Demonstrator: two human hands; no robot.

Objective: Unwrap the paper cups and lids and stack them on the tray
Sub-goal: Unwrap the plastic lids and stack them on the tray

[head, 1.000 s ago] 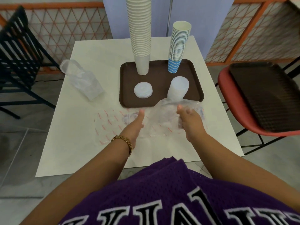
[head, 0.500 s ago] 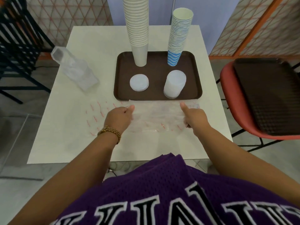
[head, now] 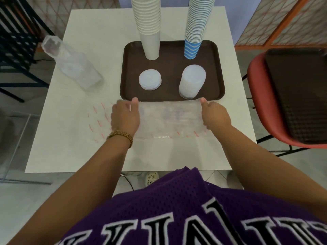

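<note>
Both hands have pulled the clear plastic wrapper (head: 169, 119) flat and taut since a second ago; it lies on the white square table (head: 99, 41) just before the brown rectangular tray (head: 172, 50). Tray holds tall white paper cup stack (head: 150, 32), blue-striped cup stack (head: 194, 36), tall lid stack (head: 192, 82), short lid stack (head: 150, 81). Left hand (head: 124, 117) and right hand (head: 215, 114) pinch the wrapper's ends.

Both hands, left (head: 124, 119) and right (head: 216, 116), knuckles up, fingers curled, thumbs forward.
</note>
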